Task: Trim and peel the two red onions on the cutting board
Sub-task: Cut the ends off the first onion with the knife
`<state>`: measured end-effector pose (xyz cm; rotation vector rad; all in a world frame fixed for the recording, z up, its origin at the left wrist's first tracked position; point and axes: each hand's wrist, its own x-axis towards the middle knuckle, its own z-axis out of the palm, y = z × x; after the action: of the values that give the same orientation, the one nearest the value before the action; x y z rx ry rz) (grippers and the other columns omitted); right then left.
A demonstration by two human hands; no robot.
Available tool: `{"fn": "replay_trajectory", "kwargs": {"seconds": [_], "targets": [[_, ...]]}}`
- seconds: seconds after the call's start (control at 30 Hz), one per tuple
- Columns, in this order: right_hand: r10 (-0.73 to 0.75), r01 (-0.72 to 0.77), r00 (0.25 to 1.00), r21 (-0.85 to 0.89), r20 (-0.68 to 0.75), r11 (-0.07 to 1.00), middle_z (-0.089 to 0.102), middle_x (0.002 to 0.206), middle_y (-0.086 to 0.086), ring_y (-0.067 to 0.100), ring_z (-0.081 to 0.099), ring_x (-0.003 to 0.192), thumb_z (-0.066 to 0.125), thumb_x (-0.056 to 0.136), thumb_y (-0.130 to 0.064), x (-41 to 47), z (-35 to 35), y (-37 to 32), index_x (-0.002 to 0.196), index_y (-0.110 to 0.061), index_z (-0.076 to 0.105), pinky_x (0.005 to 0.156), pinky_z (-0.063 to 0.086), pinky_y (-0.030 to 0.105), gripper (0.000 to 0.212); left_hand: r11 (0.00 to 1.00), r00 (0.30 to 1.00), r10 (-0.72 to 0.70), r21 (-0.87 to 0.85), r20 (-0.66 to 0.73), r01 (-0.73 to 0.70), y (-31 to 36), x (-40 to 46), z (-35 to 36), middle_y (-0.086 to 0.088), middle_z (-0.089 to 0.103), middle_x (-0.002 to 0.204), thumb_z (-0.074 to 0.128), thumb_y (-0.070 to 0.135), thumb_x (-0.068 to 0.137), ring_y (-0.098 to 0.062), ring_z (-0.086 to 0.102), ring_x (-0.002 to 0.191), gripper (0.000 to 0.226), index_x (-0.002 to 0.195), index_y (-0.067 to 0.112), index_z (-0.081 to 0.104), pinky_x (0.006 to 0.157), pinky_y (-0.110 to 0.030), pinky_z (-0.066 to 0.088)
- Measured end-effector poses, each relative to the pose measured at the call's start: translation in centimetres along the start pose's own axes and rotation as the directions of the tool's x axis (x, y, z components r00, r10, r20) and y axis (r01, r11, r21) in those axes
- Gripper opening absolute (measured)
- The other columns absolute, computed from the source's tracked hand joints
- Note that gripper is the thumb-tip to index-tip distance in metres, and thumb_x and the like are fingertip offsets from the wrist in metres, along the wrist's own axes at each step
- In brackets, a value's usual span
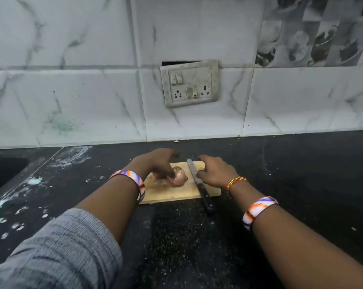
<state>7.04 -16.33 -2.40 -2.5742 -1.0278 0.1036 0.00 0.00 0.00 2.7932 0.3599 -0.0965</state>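
Left hand (157, 161) fingers seem curled on an onion (177, 176); right hand (215, 172) fingers loosely spread beside the knife (197, 182) at 3 o'clock

- Wooden cutting board (172, 193) sat on a black speckled counter (280, 174), close to the marble-look tiled wall (93, 101)
- Left hand (157, 161) was over the red onions (177, 176), fingers curled down onto them
- Right hand (215, 171) hovered just right of the knife (198, 183), fingers loose, not gripping it
- Knife lay diagonally, blade on the board, black handle hanging off the near edge
- Grubby socket panel (189, 83) on the wall behind
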Motion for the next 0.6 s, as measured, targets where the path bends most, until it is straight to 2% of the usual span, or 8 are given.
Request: {"fn": "replay_trajectory", "kwargs": {"seconds": [0.1,0.2,0.33,0.43,0.53,0.6], "targets": [[-0.020,0.020,1.000,-0.049,0.001,0.999,0.048,0.136,0.009,0.029,0.047,0.123,0.060,0.083,-0.038,-0.2,0.9,-0.1,0.140,-0.021,0.033,0.095,0.045,0.045,0.066,0.988,0.994,-0.078,0.140,0.077,0.067,-1.3,-0.2,1.5,-0.013,0.029,0.149,0.067,0.008,0.074,-0.035,0.026,0.136,0.089,0.145,0.031,0.018,0.113,-0.049,0.026],[-0.056,0.058,0.998,-0.074,0.028,0.996,0.042,0.141,0.010,0.030,0.037,0.130,0.064,0.079,-0.039,-0.3,1.7,-0.7,0.144,-0.020,0.026,0.099,0.041,0.045,0.077,0.989,0.993,-0.108,0.111,0.051,0.102,-2.7,-0.3,2.9,-0.016,0.019,0.151,0.059,0.001,0.077,-0.038,0.025,0.136,0.083,0.145,0.028,0.020,0.113,-0.047,0.027],[-0.117,0.118,0.993,-0.061,0.031,0.991,0.029,0.149,0.012,0.032,0.029,0.135,0.069,0.076,-0.033,0.0,2.6,-2.1,0.146,-0.020,0.018,0.107,0.032,0.045,0.088,0.994,0.982,-0.106,-0.016,-0.154,0.105,-4.1,-0.5,3.9,-0.018,0.034,0.141,0.052,-0.003,0.080,-0.034,0.041,0.125,0.066,0.139,0.022,0.035,0.105,-0.038,0.037],[-0.156,0.161,0.986,-0.068,0.065,0.985,0.025,0.151,0.013,0.033,0.023,0.139,0.070,0.077,-0.030,0.4,3.4,-3.3,0.148,-0.019,0.012,0.109,0.028,0.047,0.092,0.990,0.953,-0.116,-0.109,-0.280,0.089,-5.1,-0.7,4.1,-0.017,0.049,0.128,0.057,0.002,0.080,-0.033,0.050,0.113,0.052,0.127,0.021,0.049,0.097,-0.040,0.043],[-0.165,0.173,0.982,-0.096,0.089,0.980,0.027,0.150,0.010,0.035,0.020,0.139,0.065,0.082,-0.026,0.9,4.1,-4.3,0.148,-0.019,0.012,0.107,0.030,0.047,0.086,0.976,0.922,-0.142,-0.203,-0.359,0.072,-5.9,-1.0,4.1,-0.016,0.057,0.120,0.064,0.004,0.077,-0.031,0.055,0.106,0.044,0.118,0.018,0.056,0.089,-0.036,0.044],[-0.165,0.172,0.984,-0.122,0.066,0.977,0.031,0.148,0.010,0.035,0.025,0.136,0.059,0.086,-0.018,1.4,4.6,-4.7,0.146,-0.019,0.021,0.105,0.033,0.046,0.071,0.969,0.912,-0.153,-0.241,-0.381,0.061,-6.6,-1.3,4.1,-0.016,0.059,0.118,0.066,0.005,0.076,-0.030,0.055,0.105,0.044,0.117,0.018,0.057,0.087,-0.033,0.042]]}}
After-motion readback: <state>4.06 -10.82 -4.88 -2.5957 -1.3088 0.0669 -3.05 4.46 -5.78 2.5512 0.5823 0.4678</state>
